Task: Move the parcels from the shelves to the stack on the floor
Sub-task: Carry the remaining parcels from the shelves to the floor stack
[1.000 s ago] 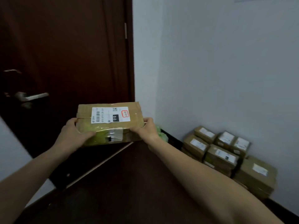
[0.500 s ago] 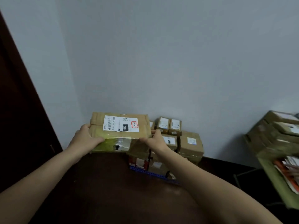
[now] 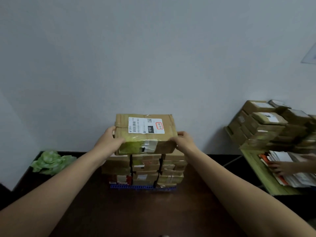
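Observation:
I hold a brown cardboard parcel (image 3: pixel 145 134) with a white shipping label and a green patch on its front. My left hand (image 3: pixel 109 141) grips its left end and my right hand (image 3: pixel 183 140) grips its right end. The parcel is right above the stack of parcels (image 3: pixel 145 170) on the floor against the grey wall. The stack sits on a blue ridged base (image 3: pixel 143 186). I cannot tell whether the held parcel touches the stack's top.
A green shelf (image 3: pixel 261 170) at the right carries several cardboard parcels (image 3: pixel 266 127) and flat envelopes. Another person's hand (image 3: pixel 282 167) reaches into that shelf. Crumpled green wrapping (image 3: pixel 51 161) lies on the dark floor at the left wall.
The view swung right from the dark door to the wall. The parcel in both hands moved over the floor stack, which is now close in front and partly hidden behind it.

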